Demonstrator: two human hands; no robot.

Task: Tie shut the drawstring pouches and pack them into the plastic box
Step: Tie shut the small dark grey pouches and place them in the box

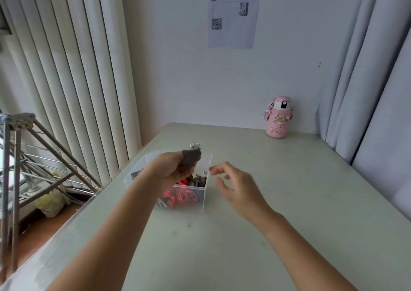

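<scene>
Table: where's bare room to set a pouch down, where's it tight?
Bare: the table right of the right hand, across to the curtain and back to the pink bottle; the near strip between the forearms. Tight: the plastic box near the left edge, left hand holding a brown pouch over it.

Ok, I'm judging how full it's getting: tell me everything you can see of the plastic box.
The plastic box is clear, rectangular and lidless, standing upright on the table near its left edge. A red pouch and a grey pouch show inside. The left hand holds a brown pouch above it; the right hand hovers beside it, touching nothing.
</scene>
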